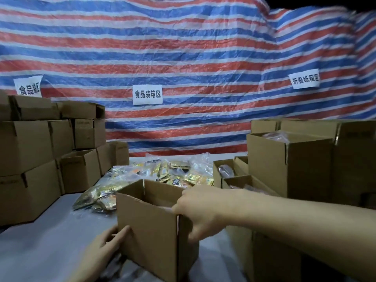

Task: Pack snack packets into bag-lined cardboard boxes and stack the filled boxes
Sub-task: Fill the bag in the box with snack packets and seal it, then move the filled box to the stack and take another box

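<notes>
The open cardboard box stood at 6 o'clock on the table, mouth upward and flaps raised. Its long axis was judged to run roughly 9 to 3. Its right rim was gripped by the right hand, fingers curled over the edge. The left hand was laid nearly flat against the lower left corner. Snack packets were heaped at 12 o'clock and closed boxes stacked at 9. A bag lining could not be made out. If pulled by the thin rim alone, the wall could buckle or the box tip.
</notes>
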Demonstrator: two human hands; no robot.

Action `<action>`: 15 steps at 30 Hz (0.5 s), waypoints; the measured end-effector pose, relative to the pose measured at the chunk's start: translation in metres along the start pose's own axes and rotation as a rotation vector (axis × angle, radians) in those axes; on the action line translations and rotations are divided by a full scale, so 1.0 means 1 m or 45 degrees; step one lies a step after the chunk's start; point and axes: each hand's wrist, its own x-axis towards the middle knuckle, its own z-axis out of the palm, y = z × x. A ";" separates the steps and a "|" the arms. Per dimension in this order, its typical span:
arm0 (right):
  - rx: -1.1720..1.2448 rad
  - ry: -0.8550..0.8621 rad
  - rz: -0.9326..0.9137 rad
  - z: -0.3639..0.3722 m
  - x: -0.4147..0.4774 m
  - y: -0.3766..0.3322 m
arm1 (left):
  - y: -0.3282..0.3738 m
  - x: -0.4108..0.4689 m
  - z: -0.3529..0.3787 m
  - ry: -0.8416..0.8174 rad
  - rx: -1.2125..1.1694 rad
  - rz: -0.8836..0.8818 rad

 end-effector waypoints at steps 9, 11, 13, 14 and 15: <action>0.049 0.328 0.128 0.018 -0.037 -0.006 | 0.058 -0.045 0.069 -0.261 -0.028 -0.001; 0.074 0.375 0.123 0.020 -0.042 -0.005 | 0.066 -0.055 0.085 -0.305 -0.037 0.062; 0.120 0.417 0.104 0.018 -0.048 -0.006 | 0.071 -0.062 0.091 -0.269 0.038 0.235; 0.129 0.443 0.094 0.017 -0.052 -0.005 | 0.075 -0.064 0.094 -0.216 0.057 0.268; 0.131 0.474 0.087 0.015 -0.056 -0.005 | 0.078 -0.064 0.097 -0.177 0.061 0.270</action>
